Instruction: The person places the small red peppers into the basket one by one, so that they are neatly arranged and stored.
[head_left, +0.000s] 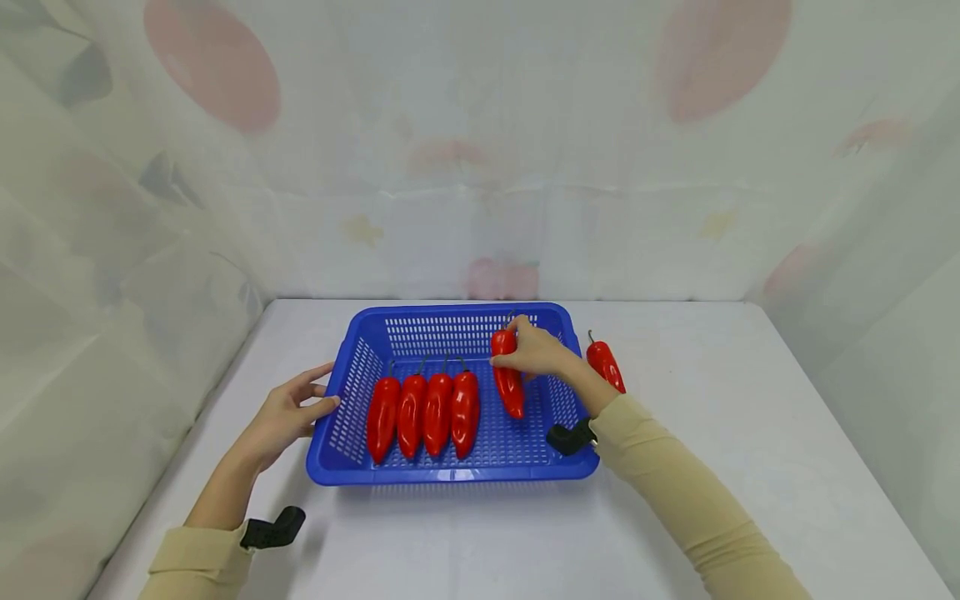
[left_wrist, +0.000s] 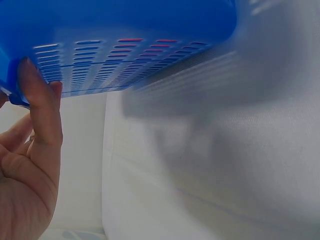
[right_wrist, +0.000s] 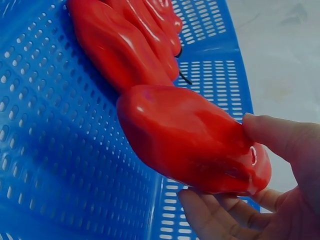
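Observation:
My right hand (head_left: 536, 348) pinches a red pepper (head_left: 508, 383) near its stem end, over the right part of a blue plastic basket (head_left: 457, 476). In the right wrist view the thumb lies on one side of this pepper (right_wrist: 185, 140) and the fingers on the other. Several more red peppers (head_left: 465, 417) lie side by side in the left half of the basket, stems toward the back. At the basket's left side, my left hand (head_left: 285, 417) holds the rim, its thumb toward the front. The left wrist view shows those fingers (left_wrist: 45, 112) against the slotted wall.
One more red pepper (head_left: 606, 365) lies on the white table (head_left: 720, 400) just right of the basket, partly behind the right forearm. Pale patterned sheets (head_left: 480, 150) enclose the table at the back and sides.

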